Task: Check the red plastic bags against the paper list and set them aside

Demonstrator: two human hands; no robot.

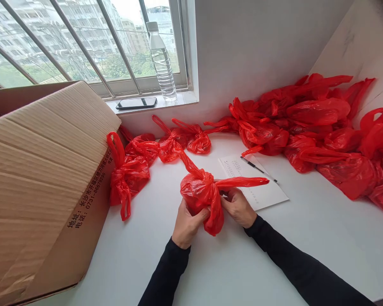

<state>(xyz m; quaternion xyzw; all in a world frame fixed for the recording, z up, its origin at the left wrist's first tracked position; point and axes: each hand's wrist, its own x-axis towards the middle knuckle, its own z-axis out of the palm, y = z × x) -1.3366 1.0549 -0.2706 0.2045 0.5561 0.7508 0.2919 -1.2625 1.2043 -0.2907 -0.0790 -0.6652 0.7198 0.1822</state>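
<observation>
Between my two hands is a knotted red plastic bag [198, 191], its contents hidden by the crumpled film. My left hand [190, 223] grips its lower left side, thumb across the front. On the right side, my right hand [238, 206] is closed on the bag, with the fingertips partly behind the plastic. Two twisted handle ends stick out of the knot, one toward the back left and one to the right. Just behind my right hand lies a white sheet of paper [271, 195] with handwriting, and a black pen [258, 168] rests across it.
A big open cardboard box [51, 170] fills the left side. Several tied red bags [130, 174] stand beside it along the wall. More red bags [319, 123] are heaped at the right. The windowsill holds a phone [136, 103] and a water bottle [162, 68].
</observation>
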